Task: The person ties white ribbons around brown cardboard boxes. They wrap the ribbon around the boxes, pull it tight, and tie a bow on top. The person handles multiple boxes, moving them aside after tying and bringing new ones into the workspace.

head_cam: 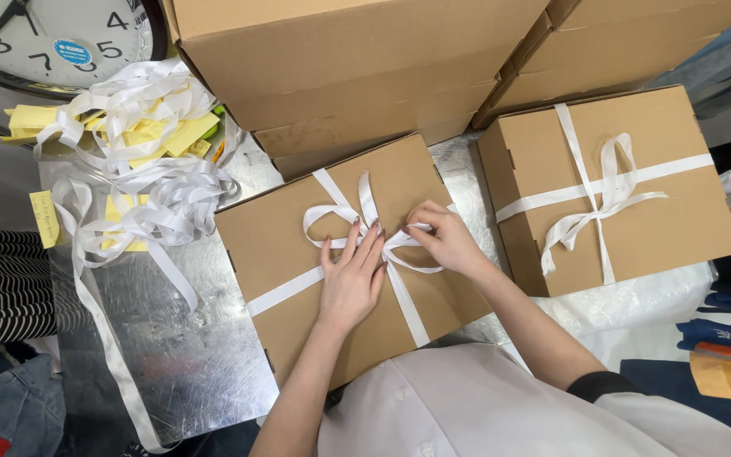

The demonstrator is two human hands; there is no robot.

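The box point(340, 262) lies slantwise on the steel table point(188, 355) straight ahead of me, long axis running lower left to upper right. My left hand point(350, 279) rests flat and loose on its lid beside the knot; my right hand point(443, 239), nearer the bow point(365, 230), pinches a ribbon loop. Stacked cartons point(357, 68) crowd behind.

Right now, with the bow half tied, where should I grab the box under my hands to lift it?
Probably take the cardboard box by its two short ends, one hand from each side, palms under the bottom edges. It lies flat and wide, and the white ribbon crosses the lid, so gripping the top would disturb the bow.
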